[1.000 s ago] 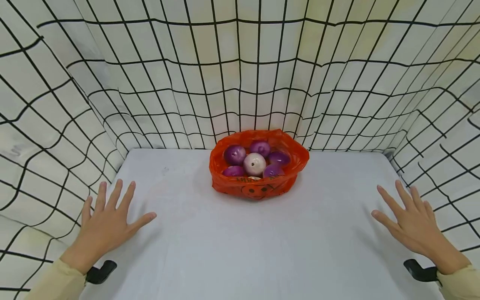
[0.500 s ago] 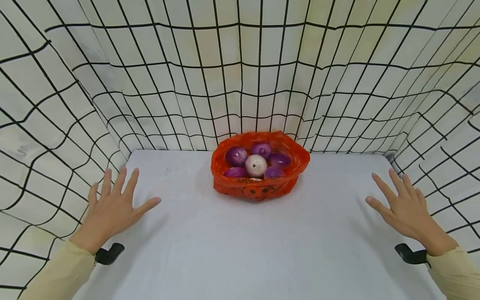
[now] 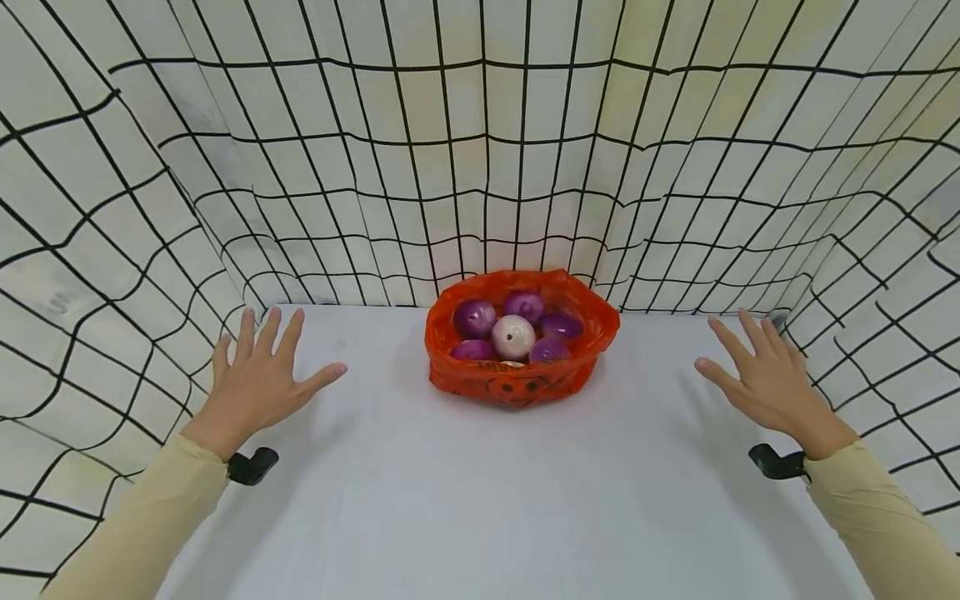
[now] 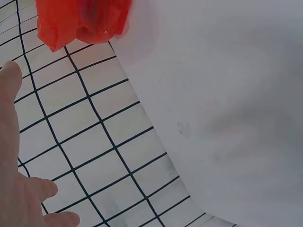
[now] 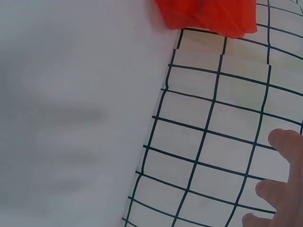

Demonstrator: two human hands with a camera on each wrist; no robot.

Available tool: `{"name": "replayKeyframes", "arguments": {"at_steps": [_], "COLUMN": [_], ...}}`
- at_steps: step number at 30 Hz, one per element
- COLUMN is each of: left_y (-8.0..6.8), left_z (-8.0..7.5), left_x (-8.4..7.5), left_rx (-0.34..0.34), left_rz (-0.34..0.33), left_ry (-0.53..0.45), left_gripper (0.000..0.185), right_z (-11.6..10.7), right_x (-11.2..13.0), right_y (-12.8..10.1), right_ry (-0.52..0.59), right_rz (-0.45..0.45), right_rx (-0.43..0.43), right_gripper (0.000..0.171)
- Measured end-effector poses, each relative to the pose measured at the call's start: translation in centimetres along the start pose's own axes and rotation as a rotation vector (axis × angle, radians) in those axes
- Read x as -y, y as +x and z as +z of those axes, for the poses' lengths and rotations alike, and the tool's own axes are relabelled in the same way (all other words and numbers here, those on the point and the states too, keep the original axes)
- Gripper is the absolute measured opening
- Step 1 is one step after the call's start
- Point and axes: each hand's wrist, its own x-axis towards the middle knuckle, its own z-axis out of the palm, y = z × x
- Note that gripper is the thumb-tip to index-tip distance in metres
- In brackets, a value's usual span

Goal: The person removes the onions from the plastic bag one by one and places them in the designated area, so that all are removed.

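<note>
An orange plastic bag (image 3: 521, 382) sits open at the back middle of the white table (image 3: 480, 500). Inside lie several purple onions (image 3: 474, 317) and one white onion (image 3: 513, 336). My left hand (image 3: 258, 382) hovers flat with fingers spread, well left of the bag, holding nothing. My right hand (image 3: 759, 379) is spread the same way, well right of the bag, also empty. The left wrist view shows the bag (image 4: 80, 21) at the top and my fingers (image 4: 12, 142) at the left edge. The right wrist view shows the bag (image 5: 213, 16) and my fingertips (image 5: 284, 146).
A white curtain with a black grid (image 3: 480, 167) walls the table in at the back and on both sides. Black wrist-camera mounts (image 3: 251, 467) sit under both cream sleeves.
Both hands have moved forward over the table and slightly inward toward the bag, still spread and empty. The bag and onions have not moved.
</note>
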Motion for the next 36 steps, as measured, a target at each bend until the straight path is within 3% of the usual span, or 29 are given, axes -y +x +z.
{"name": "replayKeyframes", "arguments": {"at_steps": [6,13,20,36], "left_y": [1.9,3.8,5.4,8.5], "left_z": [0.0,-0.1,0.2,1.3], "left_x": [-1.1,-2.9,-4.0,-7.3], "left_rx": [0.0,0.046,0.1,0.149], "left_rz": [0.001,0.004,0.015,0.026], "left_ry": [-0.009,-0.018,-0.04,-0.046], "left_gripper": [0.113,0.115,0.116,0.112], "right_z": [-0.3,-0.3,0.0,1.9], "right_x": [1.2,2.7,3.6,5.7], "right_y": [2.6,5.0,6.4,9.5], "right_ry": [-0.004,-0.025,0.006,0.032], "right_rz": [0.005,0.013,0.035,0.055], "right_rx": [0.021,0.061,0.116,0.199], "right_gripper": [0.081,0.087,0.089,0.092]}}
